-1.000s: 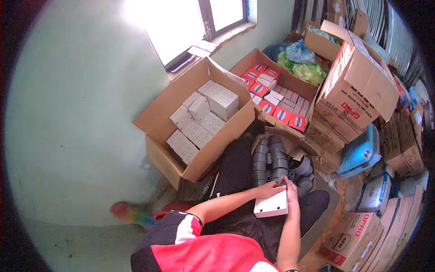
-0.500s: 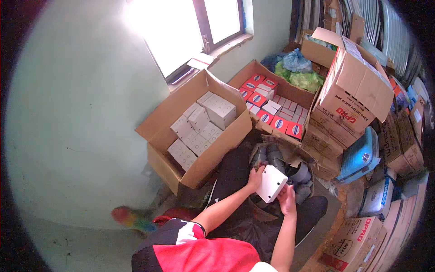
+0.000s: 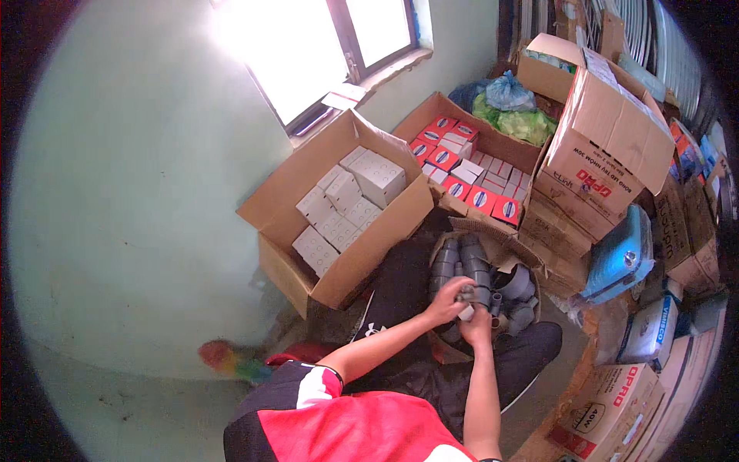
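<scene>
Both my hands are close together over an opened carton (image 3: 538, 279) of grey plastic pipe fittings (image 3: 471, 258), in front of my crossed legs. My left hand (image 3: 446, 303) has its fingers curled in, near a small greyish piece. Just below, my right hand (image 3: 476, 329) is closed, its fingers partly hidden. A small white piece (image 3: 466, 312) shows between the two hands; its kind is too small to tell, and I cannot tell which hand bears it. Long ribbed fittings stand at the carton's left, with wider rings and short pipe pieces at its right.
To the left stands an open carton (image 3: 369, 281) of white square boxes (image 3: 376, 177). Behind is a carton of red and white packets (image 3: 481, 198). Stacked cartons (image 3: 593, 165), a blue case (image 3: 620, 254) and more boxes (image 3: 608, 408) line the right; a window (image 3: 308, 61) is behind.
The white square box with dark corner holes that both hands held no longer shows its face. My hands have come together, the left lower and the right slightly inward. The view has shifted slightly.
</scene>
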Available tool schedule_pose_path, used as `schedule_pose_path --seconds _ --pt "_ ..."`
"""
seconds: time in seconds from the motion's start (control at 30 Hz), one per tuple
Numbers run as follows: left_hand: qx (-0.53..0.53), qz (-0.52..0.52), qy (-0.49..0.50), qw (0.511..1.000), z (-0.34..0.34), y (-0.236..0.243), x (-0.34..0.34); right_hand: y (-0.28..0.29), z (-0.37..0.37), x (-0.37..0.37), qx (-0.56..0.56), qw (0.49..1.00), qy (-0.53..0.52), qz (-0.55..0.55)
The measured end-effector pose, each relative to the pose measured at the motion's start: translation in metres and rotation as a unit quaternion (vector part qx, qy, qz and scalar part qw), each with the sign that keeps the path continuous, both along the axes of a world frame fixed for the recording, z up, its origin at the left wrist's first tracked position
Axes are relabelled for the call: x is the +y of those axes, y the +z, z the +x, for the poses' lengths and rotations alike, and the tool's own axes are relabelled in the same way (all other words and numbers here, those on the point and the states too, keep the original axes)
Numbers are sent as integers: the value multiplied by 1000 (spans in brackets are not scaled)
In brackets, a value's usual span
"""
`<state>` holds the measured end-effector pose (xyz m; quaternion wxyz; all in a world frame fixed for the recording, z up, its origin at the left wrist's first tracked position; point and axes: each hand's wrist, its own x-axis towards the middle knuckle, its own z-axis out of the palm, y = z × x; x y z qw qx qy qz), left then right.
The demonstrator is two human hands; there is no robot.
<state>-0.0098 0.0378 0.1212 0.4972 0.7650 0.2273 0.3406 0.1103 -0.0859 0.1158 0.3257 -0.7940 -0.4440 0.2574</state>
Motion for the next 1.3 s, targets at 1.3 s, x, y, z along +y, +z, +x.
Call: schedule_pose_path --seconds 1.3 --pt "-10 176 -115 978 3 16 6 -40 -6 -1 11 979 -111 173"
